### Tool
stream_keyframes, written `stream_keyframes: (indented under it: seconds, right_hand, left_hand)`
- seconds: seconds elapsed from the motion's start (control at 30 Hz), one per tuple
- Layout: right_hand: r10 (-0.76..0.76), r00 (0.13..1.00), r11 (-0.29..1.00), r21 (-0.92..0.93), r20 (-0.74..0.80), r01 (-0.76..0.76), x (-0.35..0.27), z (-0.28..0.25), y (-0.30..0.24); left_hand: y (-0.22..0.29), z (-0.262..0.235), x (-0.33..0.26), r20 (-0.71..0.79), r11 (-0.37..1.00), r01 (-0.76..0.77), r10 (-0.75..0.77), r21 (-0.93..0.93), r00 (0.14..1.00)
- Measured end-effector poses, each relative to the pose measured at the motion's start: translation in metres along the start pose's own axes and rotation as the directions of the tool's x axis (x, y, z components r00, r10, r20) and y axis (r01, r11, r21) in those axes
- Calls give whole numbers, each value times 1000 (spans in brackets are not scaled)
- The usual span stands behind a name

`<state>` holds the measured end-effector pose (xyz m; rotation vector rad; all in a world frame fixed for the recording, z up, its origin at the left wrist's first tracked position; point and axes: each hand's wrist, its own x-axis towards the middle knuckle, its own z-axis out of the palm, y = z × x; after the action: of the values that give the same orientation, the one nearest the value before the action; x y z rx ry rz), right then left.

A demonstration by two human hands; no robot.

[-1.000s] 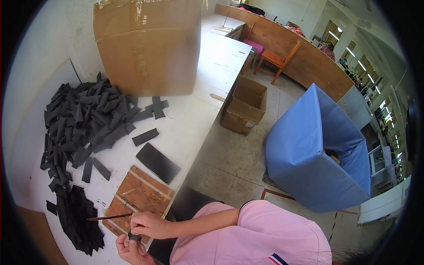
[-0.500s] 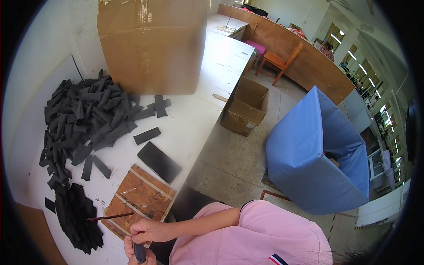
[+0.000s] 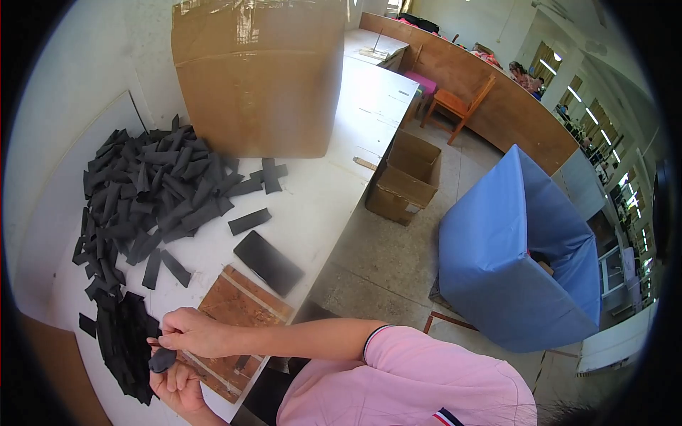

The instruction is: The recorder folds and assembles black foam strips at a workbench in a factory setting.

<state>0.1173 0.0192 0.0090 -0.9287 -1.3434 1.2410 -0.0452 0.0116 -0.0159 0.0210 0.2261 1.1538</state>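
My left hand [image 3: 179,389] is low at the table's near edge and grips a small black strip [image 3: 162,360]. Just above it, my right hand [image 3: 190,331] is closed on a thin stick whose reddish tip [image 3: 153,343] touches that strip. Both hands hover over the left end of a brown board [image 3: 241,305]. To their left is a dark stack of black pieces [image 3: 124,341]. A flat black rectangle [image 3: 268,262] lies beyond the board.
A big heap of black strips [image 3: 149,192] covers the white table [image 3: 320,199], and a large cardboard box [image 3: 259,71] stands behind it. On the floor to the right are an open carton [image 3: 405,177] and a blue bin [image 3: 518,255]. People sit far back.
Both hands have moved left along the brown board toward the dark stack. The thin stick, earlier pointing out to the left, is now mostly hidden in the right hand.
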Motion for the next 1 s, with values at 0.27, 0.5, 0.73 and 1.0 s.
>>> stream_keyframes:
  seconds: [0.27,0.5,0.73,1.0]
  right_hand:
    - [-179,977,983,8,-114,181,7,-4,-17]
    - [251,954,871,391,167,-298,-6,-2,17]
    - [214,973,965,138,87,-224,20,-6,-16]
    - [345,918,865,315,195,-392,-10,-14,28]
  left_hand:
    - [-3,17,11,163,999,32,-34,17,986]
    - [-11,-10,6,-66,999,33,-34,-7,997]
    - [-10,37,20,71,833,171,-157,-526,985]
    - [-30,0,2,-101,962,94,-124,-257,987]
